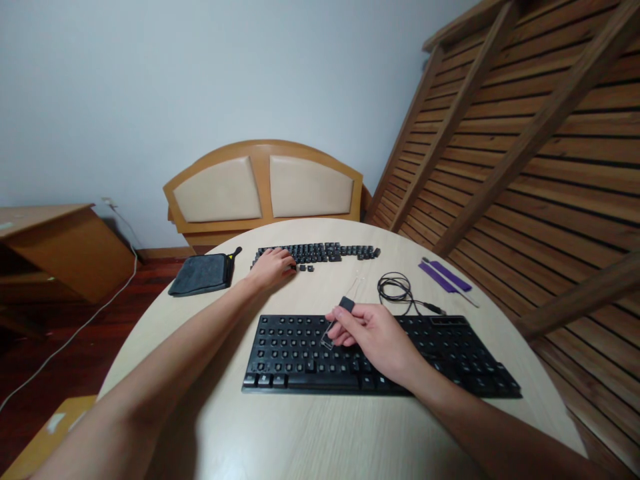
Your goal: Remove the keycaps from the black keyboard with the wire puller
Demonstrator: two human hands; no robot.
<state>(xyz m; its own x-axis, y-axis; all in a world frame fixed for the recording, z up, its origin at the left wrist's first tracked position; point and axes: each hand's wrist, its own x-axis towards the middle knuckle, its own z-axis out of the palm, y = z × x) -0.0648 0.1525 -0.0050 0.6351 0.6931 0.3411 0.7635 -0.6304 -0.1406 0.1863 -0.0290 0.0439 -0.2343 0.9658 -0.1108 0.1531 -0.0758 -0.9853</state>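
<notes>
Right hand (373, 333), centre of frame: thumb and fingers pinch the black handle of a wire keycap puller (346, 304). The handle sits at the fingertips; thin wire projects above it, and more wire shows below, over the keyboard (300, 341). Whether that wire touches the board cannot be told.

Left hand (273, 267), above and left of centre: fingers curl down over the left end of the detached keycaps (313, 253), set out in rows (whether it pinches one is hidden).

Keyboard lies across lower centre, mostly bare switch positions; caps remain along its bottom edge. Coiled cable (395, 288) right of centre; purple strips (444, 275) farther right; dark grey pouch (200, 275) at left.

Surface: pale round table (280, 433). Room: padded headboard (263, 190) upper centre, slatted wooden panel (500, 133) upper right, plain wall (225, 73) behind, dark reddish floor (117, 320) at left.
</notes>
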